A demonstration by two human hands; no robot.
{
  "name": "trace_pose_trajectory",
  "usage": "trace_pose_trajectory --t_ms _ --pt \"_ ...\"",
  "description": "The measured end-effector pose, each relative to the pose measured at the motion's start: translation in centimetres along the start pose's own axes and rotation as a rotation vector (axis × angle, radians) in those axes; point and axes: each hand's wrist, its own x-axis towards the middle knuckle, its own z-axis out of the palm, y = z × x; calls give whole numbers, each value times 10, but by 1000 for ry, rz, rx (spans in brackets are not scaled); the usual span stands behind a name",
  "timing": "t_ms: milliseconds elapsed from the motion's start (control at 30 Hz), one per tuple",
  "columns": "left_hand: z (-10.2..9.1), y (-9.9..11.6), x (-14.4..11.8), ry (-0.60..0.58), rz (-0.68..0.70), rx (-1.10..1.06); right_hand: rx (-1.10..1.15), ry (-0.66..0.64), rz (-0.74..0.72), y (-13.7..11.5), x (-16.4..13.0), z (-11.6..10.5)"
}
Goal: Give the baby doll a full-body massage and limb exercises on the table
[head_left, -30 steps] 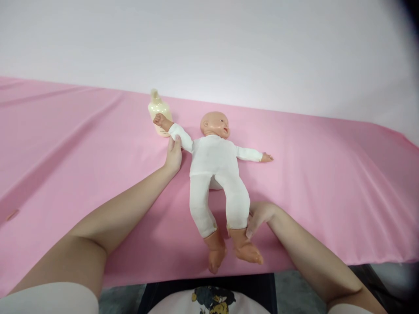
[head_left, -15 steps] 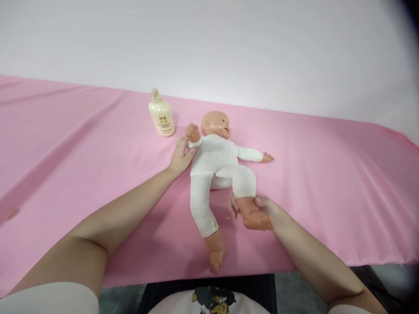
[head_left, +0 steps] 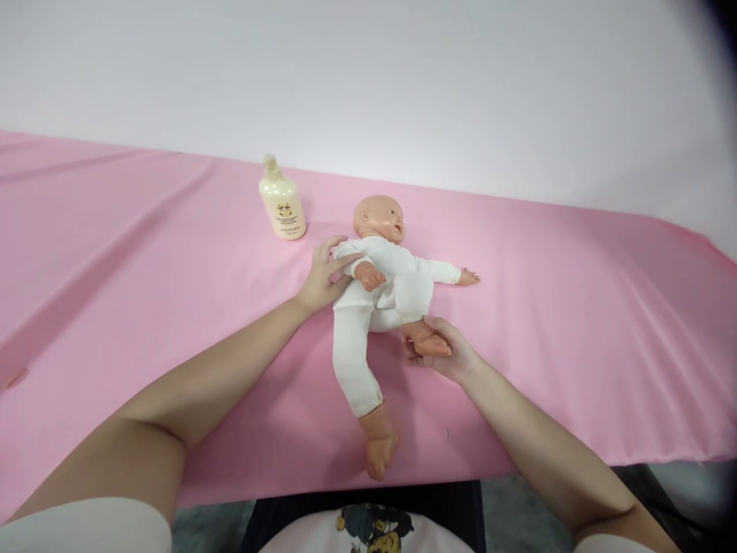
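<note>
A baby doll (head_left: 377,250) with a white cloth body lies on its back on the pink tablecloth, its head turned to the right. My left hand (head_left: 328,273) is closed on the doll's arm at the left and bends it across the chest, thumb over the sleeve. My right hand (head_left: 452,349) wraps the ankle of the doll's leg at the right; that knee is folded up toward the belly. Some fingers of my right hand are hidden behind the foot. The doll's other leg (head_left: 357,361) lies stretched toward me, and its other arm (head_left: 443,272) extends to the right.
A cream-coloured pump bottle (head_left: 283,203) stands behind my left hand. Pink cloth (head_left: 576,322) with creases covers the table, and a white wall (head_left: 368,84) rises behind it. A small orange-brown piece (head_left: 14,378) lies at the far left.
The doll's arm at the left has come down from raised to across its chest. My right hand has pushed the held leg up toward the belly, bending its knee more.
</note>
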Motion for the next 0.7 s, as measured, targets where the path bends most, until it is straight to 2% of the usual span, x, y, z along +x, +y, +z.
trace_pose_trajectory --t_ms 167,300,567,700 --pt "0 0 1 10 1 -46 -7 17 8 0 2 -3" --pt "-1 3 1 7 -8 -62 -5 -57 4 0 2 -5" --pt "-2 3 4 122 -90 -165 -49 -456 -133 11 6 -15" --pt "3 -7 5 200 -166 -242 -98 -603 -101 12 6 -18"
